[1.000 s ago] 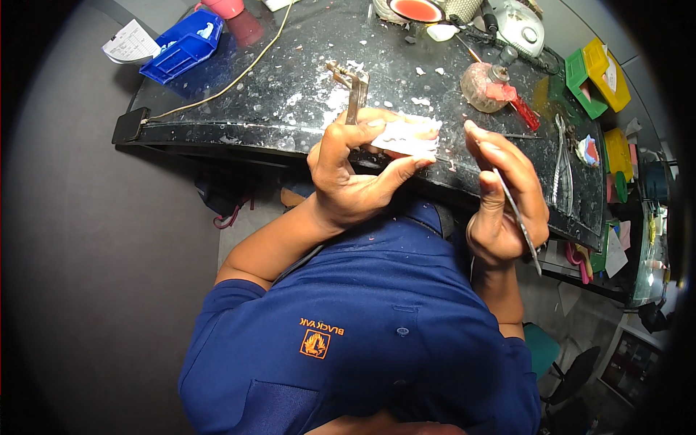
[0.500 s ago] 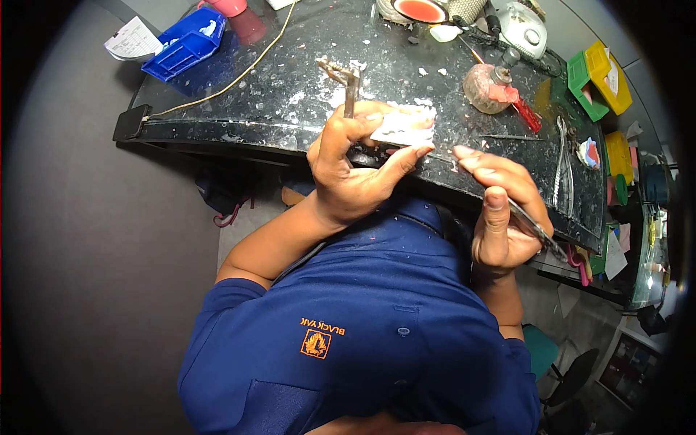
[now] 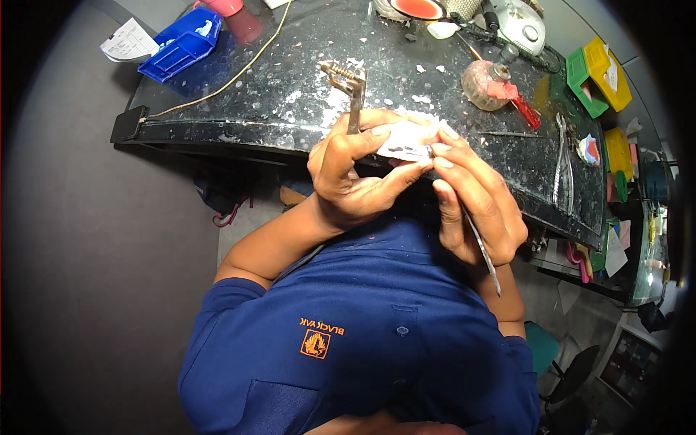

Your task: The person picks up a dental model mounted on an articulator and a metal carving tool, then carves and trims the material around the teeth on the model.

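Head: white piece (image 3: 406, 141) partly hidden

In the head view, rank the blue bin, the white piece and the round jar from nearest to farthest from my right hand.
From your right hand:
1. White piece: at its fingertips, on the left.
2. Round jar: beyond it on the desk.
3. Blue bin: far left.

- Lower centre: upside-down orange lettering (image 3: 321, 326) sits above a square emblem (image 3: 315, 344) on the navy shirt (image 3: 362, 290).
- Upper left: a white sheet (image 3: 129, 43) bears illegible print.
- Upper right: a yellow bin (image 3: 618, 90) carries an unreadable label (image 3: 611, 73).
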`<state>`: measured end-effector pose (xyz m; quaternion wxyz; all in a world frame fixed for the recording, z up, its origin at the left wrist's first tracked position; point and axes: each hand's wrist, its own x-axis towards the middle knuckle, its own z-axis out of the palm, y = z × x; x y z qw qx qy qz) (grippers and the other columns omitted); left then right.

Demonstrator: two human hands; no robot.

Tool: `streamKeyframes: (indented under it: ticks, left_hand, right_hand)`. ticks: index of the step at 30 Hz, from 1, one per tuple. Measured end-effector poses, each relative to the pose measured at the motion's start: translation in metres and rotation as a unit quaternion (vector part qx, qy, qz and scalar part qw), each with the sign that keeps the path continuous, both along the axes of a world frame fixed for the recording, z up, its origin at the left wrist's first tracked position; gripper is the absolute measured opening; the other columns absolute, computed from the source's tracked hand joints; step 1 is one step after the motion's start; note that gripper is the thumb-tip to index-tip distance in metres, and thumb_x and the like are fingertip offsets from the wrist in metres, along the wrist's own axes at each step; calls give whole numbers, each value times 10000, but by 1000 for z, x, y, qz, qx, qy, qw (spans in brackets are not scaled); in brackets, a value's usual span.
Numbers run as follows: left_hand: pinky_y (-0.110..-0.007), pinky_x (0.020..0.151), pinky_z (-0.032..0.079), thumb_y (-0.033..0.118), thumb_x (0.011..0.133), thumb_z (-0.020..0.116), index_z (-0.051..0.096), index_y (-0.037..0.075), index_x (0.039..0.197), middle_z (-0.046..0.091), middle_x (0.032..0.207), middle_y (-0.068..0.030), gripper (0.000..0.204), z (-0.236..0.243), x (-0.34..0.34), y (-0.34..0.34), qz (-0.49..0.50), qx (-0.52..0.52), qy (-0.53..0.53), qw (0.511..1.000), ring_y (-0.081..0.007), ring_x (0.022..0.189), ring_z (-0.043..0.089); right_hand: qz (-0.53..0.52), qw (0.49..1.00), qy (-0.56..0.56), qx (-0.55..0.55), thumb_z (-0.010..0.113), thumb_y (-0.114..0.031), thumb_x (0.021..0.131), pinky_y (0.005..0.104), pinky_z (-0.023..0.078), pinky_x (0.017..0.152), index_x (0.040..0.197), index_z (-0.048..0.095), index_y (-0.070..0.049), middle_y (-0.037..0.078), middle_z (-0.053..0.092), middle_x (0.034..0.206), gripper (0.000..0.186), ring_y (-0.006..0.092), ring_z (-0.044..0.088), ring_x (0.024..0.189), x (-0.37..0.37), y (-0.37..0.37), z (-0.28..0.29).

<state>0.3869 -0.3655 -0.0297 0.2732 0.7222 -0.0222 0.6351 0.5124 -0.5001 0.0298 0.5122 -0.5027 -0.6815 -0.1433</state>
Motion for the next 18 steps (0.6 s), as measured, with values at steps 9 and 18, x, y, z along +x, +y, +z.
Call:
streamKeyframes:
  ticks: [9, 18]
  left_hand:
    - [-376, 757, 624, 59, 769, 928, 536, 36, 1201, 741, 1021, -231, 584, 0, 1, 1, 8, -6, -14, 1000, -323, 908, 770]
    - [-375, 756, 622, 54, 772, 925, 531, 18, 1171, 750, 967, -222, 562, 4, 0, -1, 1, -10, -6, 1000, -322, 911, 772]
  right_hand:
    - [2, 1000, 9, 8, 762, 25, 899, 406, 644, 859, 1064, 729, 81, 219, 744, 1042, 177, 379, 763, 1019, 0, 2, -2]
    - [6, 1000, 17, 7, 761, 30, 896, 397, 639, 849, 1056, 731, 79, 226, 753, 1019, 170, 365, 770, 995, 4, 2, -4]
